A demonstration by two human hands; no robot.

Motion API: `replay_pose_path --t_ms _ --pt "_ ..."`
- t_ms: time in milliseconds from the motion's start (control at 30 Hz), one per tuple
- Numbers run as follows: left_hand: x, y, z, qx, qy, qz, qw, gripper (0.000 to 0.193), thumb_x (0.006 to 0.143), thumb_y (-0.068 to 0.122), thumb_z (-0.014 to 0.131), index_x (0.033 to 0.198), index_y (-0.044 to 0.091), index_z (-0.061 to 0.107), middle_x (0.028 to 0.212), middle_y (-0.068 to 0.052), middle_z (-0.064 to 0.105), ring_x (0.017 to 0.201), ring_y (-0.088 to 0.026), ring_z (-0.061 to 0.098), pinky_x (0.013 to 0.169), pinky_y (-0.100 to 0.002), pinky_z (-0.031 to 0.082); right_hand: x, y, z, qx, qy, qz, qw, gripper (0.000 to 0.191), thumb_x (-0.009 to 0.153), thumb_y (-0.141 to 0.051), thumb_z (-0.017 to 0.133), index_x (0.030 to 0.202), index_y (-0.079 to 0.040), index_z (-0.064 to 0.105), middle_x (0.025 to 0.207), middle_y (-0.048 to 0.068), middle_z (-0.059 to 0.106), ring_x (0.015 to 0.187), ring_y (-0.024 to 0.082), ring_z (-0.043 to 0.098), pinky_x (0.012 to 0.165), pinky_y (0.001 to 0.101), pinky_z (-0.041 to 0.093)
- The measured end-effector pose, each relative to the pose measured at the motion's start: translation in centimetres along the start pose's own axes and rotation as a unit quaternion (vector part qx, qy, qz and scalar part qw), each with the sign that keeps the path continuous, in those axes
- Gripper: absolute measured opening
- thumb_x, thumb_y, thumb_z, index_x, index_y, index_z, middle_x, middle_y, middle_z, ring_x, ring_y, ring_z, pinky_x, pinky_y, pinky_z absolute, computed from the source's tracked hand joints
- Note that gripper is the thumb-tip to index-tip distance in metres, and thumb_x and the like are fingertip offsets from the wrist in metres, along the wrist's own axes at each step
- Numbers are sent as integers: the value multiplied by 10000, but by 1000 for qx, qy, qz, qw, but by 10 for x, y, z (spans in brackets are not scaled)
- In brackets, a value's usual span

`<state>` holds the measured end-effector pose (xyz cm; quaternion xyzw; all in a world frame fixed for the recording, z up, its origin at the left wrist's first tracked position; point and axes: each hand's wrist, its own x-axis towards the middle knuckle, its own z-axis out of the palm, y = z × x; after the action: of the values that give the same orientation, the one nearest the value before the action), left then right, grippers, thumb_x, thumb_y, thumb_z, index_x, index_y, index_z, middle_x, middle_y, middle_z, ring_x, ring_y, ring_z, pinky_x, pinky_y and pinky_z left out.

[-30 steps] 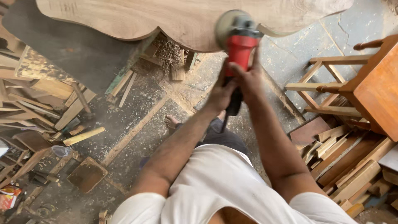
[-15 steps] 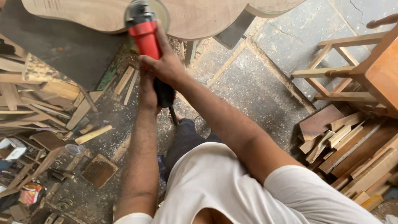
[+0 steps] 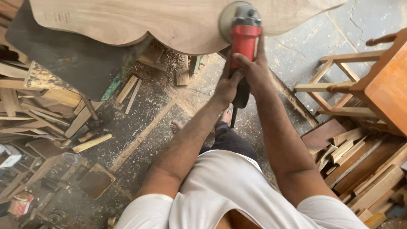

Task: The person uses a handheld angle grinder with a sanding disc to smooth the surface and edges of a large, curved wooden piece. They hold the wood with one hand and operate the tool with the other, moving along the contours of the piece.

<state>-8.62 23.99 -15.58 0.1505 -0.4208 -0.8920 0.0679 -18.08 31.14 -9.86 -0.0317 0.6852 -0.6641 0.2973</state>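
Dusty workshop floor (image 3: 127, 123), one scalloped wooden panel (image 3: 161, 21), one red grinder (image 3: 243, 38) clasped by left hand (image 3: 227, 87) and right hand (image 3: 253, 68), one wooden chair (image 3: 373, 85) alongside.

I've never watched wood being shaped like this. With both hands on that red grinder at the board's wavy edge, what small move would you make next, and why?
Probably slide the red grinder a little sideways along the scalloped edge of the wooden board. Its disc sits right on that curved rim, and the left hand and right hand both grip the body, so a short guided pass looks controllable.
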Motion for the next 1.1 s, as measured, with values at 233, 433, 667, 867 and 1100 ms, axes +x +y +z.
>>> replay_pose_path --t_ms 233,433,667,867,1100 --pt "-24 50 -88 -5 99 20 995 844 1021 327 590 1676 245 63 1504 -126 487 1280 -234 568 1008 -334 545 27 29 107 45 -100 -11 994 1102 893 -13 718 1679 -238 -21 1492 274 524 1192 330 677 924 396 643" --pt "-65 140 -213 32 192 123 973 885 946 582 655 1617 137 287 1458 -157 529 1266 -254 608 1002 -370 575 45 31 289 -20 -218 -47 975 1133 892 -54 795 1656 -240 -20 1523 230 499 1232 313 661 984 410 622" --pt "-85 253 -294 18 252 112 961 859 923 706 490 1524 111 342 1203 -162 602 984 -209 675 737 -350 634 54 -3 450 -59 -285 39 956 1135 811 -105 768 1648 -299 26 1375 221 536 1100 339 703 923 433 646" --pt "-91 217 -269 3 220 151 964 870 992 689 504 1576 82 287 1355 -149 528 1141 -192 646 888 -351 630 41 9 401 -26 -315 -3 949 1075 872 -92 747 1661 -262 37 1424 276 612 1184 366 712 972 434 648" --pt "-80 198 -227 57 209 153 964 814 988 583 488 1572 90 209 1314 -236 541 997 -257 684 778 -410 663 20 -16 352 -145 -214 2 966 1063 863 -129 744 1667 -274 64 1459 348 521 1146 391 710 872 441 689"
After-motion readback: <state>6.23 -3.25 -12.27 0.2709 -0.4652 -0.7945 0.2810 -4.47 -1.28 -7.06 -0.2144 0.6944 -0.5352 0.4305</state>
